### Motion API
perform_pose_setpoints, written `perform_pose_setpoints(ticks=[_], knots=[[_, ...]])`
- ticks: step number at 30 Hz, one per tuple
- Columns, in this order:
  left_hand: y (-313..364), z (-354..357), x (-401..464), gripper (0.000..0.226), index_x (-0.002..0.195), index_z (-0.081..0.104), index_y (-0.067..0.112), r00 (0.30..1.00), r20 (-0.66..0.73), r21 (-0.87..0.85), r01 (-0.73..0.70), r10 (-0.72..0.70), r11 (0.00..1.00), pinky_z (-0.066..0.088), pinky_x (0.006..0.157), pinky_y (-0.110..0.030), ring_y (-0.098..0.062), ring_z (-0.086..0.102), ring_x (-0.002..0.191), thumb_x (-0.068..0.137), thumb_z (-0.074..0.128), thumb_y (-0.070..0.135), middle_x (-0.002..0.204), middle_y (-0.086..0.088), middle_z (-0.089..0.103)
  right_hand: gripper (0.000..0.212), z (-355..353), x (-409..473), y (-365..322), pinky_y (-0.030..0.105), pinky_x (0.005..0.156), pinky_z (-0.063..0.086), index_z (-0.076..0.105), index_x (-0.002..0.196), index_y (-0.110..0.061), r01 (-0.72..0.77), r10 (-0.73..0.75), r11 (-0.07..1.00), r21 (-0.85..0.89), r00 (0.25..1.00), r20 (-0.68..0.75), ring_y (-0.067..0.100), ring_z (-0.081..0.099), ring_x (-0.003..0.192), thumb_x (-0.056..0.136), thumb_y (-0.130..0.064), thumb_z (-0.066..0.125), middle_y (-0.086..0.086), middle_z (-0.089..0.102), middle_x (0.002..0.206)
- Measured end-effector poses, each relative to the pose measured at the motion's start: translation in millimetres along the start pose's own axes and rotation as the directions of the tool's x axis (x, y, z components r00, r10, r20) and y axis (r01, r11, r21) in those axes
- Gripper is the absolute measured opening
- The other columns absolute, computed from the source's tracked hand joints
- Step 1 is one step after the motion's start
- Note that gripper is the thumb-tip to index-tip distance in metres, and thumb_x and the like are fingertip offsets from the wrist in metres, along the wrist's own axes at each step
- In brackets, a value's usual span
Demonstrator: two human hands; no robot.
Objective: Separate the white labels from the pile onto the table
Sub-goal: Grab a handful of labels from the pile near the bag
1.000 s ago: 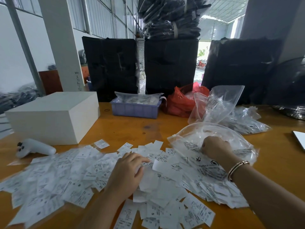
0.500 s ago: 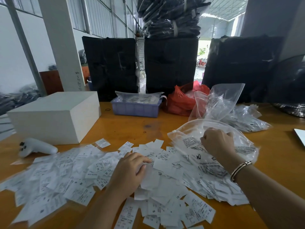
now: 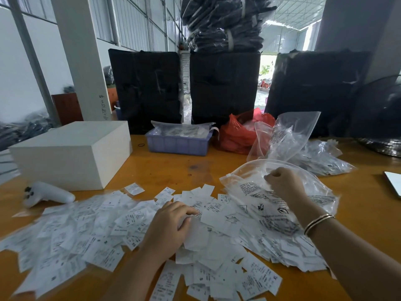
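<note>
A wide pile of small white printed labels (image 3: 91, 231) covers the near part of the orange table (image 3: 165, 168). My left hand (image 3: 167, 227) rests on the middle of the pile, fingers curled over some labels; whether it pinches one I cannot tell. My right hand (image 3: 282, 183) is fisted and grips the top film of a clear printed plastic bag (image 3: 256, 192), holding it up a little above the pile's right side. More labels lie under the bag and spill toward the near right.
A white box (image 3: 71, 153) stands at the left with a white controller (image 3: 47, 194) in front of it. Behind are a purple tray (image 3: 178, 144), a red bag (image 3: 238, 133), more clear bags (image 3: 303, 144) and black wrapped bundles (image 3: 147, 88). A white device edge (image 3: 393, 183) lies far right.
My right hand has risen and drawn back with the clear bag's film, lifting it off the labels. My left hand has stayed on the pile with hardly any shift.
</note>
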State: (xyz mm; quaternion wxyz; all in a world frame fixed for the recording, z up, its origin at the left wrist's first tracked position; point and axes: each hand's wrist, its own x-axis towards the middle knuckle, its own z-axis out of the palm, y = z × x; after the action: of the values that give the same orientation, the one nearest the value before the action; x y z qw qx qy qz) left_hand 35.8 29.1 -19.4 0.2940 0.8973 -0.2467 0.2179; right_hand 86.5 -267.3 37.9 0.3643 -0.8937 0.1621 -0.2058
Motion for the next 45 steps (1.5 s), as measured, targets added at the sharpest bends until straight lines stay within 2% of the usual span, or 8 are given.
perform_pose_setpoints(ticks=[6, 13, 18, 26, 32, 36, 39, 45], knots=[[2, 0, 0, 0.026, 0.108, 0.069, 0.025, 1.0, 0.002, -0.015, 0.003, -0.003, 1.0, 0.039, 0.089, -0.017, 0.0, 0.05, 0.1, 0.091, 0.057, 0.01, 0.099, 0.021, 0.059, 0.012, 1, -12, -6, 0.024, 0.048, 0.037, 0.056, 0.086, -0.018, 0.186, -0.153, 0.971, 0.149, 0.966, -0.208, 0.013, 0.057, 0.064, 0.089, -0.006, 0.053, -0.003, 0.062, 0.079], [0, 1, 0, 0.025, 0.107, 0.069, 0.025, 1.0, 0.0, -0.018, -0.004, 0.004, 1.0, 0.038, 0.092, -0.017, 0.0, 0.051, 0.101, 0.091, 0.058, 0.011, 0.101, 0.019, 0.061, 0.031, 5, -14, -7, 0.03, 0.05, 0.045, 0.056, 0.106, -0.016, 0.16, -0.143, 0.98, 0.116, 0.98, -0.14, 0.022, 0.058, 0.066, 0.087, 0.005, 0.045, 0.004, 0.059, 0.079], [0, 3, 2, 0.025, 0.112, 0.065, 0.028, 0.999, -0.038, -0.047, 0.023, -0.025, 0.999, 0.038, 0.095, -0.015, 0.009, 0.046, 0.106, 0.092, 0.057, 0.015, 0.107, 0.024, 0.055, 0.014, 3, -29, -19, 0.007, 0.054, 0.043, 0.064, 0.092, -0.015, 0.307, -0.249, 0.899, 0.311, 0.945, -0.215, 0.003, 0.055, 0.065, 0.086, -0.002, 0.062, -0.003, 0.063, 0.079], [13, -5, 1, 0.042, 0.123, 0.043, 0.049, 0.993, -0.027, -0.322, 0.099, -0.114, 0.941, 0.026, 0.092, 0.003, 0.018, 0.037, 0.119, 0.083, 0.044, 0.063, 0.124, 0.038, 0.043, 0.027, 41, -98, -46, 0.017, 0.068, 0.052, 0.059, 0.097, -0.028, 0.247, -0.454, 0.779, 0.577, 0.856, 0.247, 0.005, 0.064, 0.069, 0.084, -0.007, 0.067, -0.009, 0.069, 0.077], [13, -2, 4, 0.008, 0.084, 0.069, 0.039, 0.967, 0.024, -0.462, 0.235, -0.254, 0.855, 0.047, 0.071, -0.01, 0.001, 0.062, 0.081, 0.08, 0.072, 0.033, 0.085, 0.019, 0.069, 0.029, 62, -118, -47, 0.025, 0.076, 0.055, 0.058, 0.1, -0.03, 0.158, -0.454, 0.769, 0.619, 0.817, 0.356, 0.008, 0.066, 0.076, 0.087, -0.004, 0.063, -0.008, 0.072, 0.081], [9, -1, 5, 0.01, 0.077, 0.068, 0.026, 0.937, -0.033, -0.553, 0.274, -0.349, 0.787, 0.046, 0.066, -0.006, 0.003, 0.061, 0.076, 0.085, 0.069, 0.02, 0.079, 0.016, 0.068, 0.022, 62, -113, -35, 0.015, 0.076, 0.047, 0.062, 0.11, -0.032, 0.405, -0.457, 0.883, 0.238, 0.858, 0.233, 0.003, 0.057, 0.088, 0.091, -0.021, 0.057, -0.017, 0.063, 0.099], [10, -1, 6, 0.01, 0.077, 0.066, 0.024, 0.913, -0.042, -0.593, 0.304, -0.405, 0.746, 0.044, 0.062, -0.003, 0.007, 0.06, 0.077, 0.087, 0.066, 0.023, 0.079, 0.019, 0.069, 0.035, 67, -115, -30, 0.029, 0.094, 0.036, 0.059, 0.122, -0.031, 0.595, -0.496, 0.774, -0.216, 0.783, 0.376, 0.013, 0.047, 0.109, 0.09, -0.041, 0.048, -0.009, 0.053, 0.118], [9, -2, 5, 0.011, 0.09, 0.064, 0.023, 0.891, -0.014, -0.669, 0.329, -0.454, 0.666, 0.046, 0.061, -0.004, 0.008, 0.064, 0.079, 0.083, 0.071, 0.018, 0.082, 0.021, 0.07, 0.036, 70, -117, -31, 0.03, 0.089, 0.032, 0.065, 0.105, -0.026, 0.649, -0.569, 0.696, -0.307, 0.759, 0.315, 0.013, 0.054, 0.099, 0.098, -0.038, 0.032, -0.009, 0.059, 0.105]])
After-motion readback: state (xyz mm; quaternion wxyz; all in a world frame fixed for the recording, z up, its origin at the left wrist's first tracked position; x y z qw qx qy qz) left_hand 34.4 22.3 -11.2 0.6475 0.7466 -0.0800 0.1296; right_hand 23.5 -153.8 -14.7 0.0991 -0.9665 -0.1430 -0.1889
